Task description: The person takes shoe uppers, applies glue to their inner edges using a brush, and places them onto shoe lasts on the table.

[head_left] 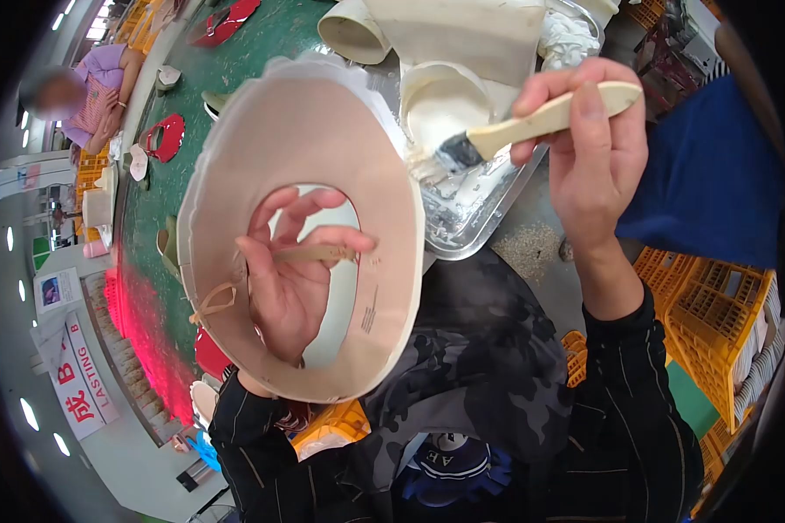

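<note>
A beige-lined shoe upper (305,122) with a pale edge is held up, its open underside facing me. My left hand (288,288) reaches through its opening, fingers curled at the rim and around a thin strap (314,253). In my right hand (600,166) is a brush (541,120) with a pale wooden handle. Its whitish bristles are close to the upper's right edge; whether they touch is unclear. Behind the brush, a cup (407,87) holds white liquid. This cup sits in a metal tray (475,240) smeared with white.
Red shoe uppers (173,135) and other pieces lie on the green work surface (262,35). A person (105,87) stands across it. White crumpled material (567,39) lies at the tray's far end. Orange crates (706,327) and blue cloth (698,166) are at my right.
</note>
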A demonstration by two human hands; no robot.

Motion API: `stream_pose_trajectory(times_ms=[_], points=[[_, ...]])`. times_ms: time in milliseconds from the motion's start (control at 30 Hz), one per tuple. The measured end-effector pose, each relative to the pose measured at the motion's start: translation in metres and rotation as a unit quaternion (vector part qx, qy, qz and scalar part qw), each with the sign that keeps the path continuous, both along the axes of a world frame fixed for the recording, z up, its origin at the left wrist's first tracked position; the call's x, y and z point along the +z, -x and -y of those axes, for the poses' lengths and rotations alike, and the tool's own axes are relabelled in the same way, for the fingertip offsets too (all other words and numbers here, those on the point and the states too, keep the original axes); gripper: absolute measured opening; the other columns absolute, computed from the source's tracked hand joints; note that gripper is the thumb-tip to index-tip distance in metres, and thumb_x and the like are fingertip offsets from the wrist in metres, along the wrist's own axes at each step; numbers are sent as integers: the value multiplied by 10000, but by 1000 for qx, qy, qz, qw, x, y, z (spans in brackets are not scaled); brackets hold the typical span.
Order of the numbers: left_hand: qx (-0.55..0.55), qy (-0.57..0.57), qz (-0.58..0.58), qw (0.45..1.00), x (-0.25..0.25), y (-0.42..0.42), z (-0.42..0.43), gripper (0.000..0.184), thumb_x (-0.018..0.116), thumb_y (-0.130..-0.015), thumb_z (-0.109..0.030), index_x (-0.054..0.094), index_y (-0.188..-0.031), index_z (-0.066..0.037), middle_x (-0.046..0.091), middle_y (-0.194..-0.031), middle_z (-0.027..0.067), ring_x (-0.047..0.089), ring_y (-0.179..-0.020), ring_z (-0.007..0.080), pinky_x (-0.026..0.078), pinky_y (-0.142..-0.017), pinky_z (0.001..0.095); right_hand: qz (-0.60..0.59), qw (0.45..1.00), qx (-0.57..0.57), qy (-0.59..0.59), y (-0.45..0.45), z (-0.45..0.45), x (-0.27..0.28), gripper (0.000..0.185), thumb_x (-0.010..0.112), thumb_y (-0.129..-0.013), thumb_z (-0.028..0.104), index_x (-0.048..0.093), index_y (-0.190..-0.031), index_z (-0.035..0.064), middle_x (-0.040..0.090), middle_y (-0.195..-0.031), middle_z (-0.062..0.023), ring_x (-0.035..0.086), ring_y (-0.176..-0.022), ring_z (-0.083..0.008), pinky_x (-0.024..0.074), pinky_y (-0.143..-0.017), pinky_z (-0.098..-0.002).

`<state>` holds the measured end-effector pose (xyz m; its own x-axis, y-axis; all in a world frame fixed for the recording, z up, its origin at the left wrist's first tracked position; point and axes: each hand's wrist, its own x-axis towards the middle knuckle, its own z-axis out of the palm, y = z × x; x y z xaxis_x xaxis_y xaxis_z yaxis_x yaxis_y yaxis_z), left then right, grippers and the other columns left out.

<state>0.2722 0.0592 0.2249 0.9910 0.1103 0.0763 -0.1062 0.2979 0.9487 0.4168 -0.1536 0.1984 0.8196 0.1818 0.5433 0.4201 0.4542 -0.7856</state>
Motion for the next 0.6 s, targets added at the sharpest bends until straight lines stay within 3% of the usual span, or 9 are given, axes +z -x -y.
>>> stream_pose_trajectory(times_ms=[200, 333, 467, 600], points=[[91, -79, 35, 992, 6, -12, 13, 628, 245, -918, -569, 302, -1329, -97, 446, -1235, 180, 598, -945, 308, 439, -872, 424, 24, 999, -28, -28, -4, -17, 9, 162, 332, -970, 145, 374, -1048, 9, 602, -850, -194, 534, -562, -119, 458, -541, -211], [159, -133, 55, 977, -1, -22, 12, 666, 269, -903, -595, 297, -1330, -86, 442, -1246, 172, 590, -968, 296, 433, -885, 422, 33, 998, -7, 54, 4, -16, 3, 159, 346, -961, 140, 359, -1049, 9, 607, -827, -180, 529, -559, -108, 459, -538, -214], [166, -159, 53, 972, -5, -28, 13, 680, 263, -898, -605, 289, -1335, -85, 440, -1250, 169, 587, -977, 296, 432, -889, 419, 85, 995, -45, -21, -9, -24, 15, 148, 367, -955, 116, 345, -1058, 12, 600, -847, -185, 544, -575, -125, 476, -534, -225], [145, -171, 61, 973, -3, -29, 13, 686, 246, -896, -613, 281, -1343, -94, 433, -1255, 175, 582, -992, 303, 428, -898, 418, 65, 995, -57, -40, -16, -41, 12, 164, 392, -944, 85, 331, -1077, 11, 592, -867, -184, 570, -599, -142, 494, -539, -232]])
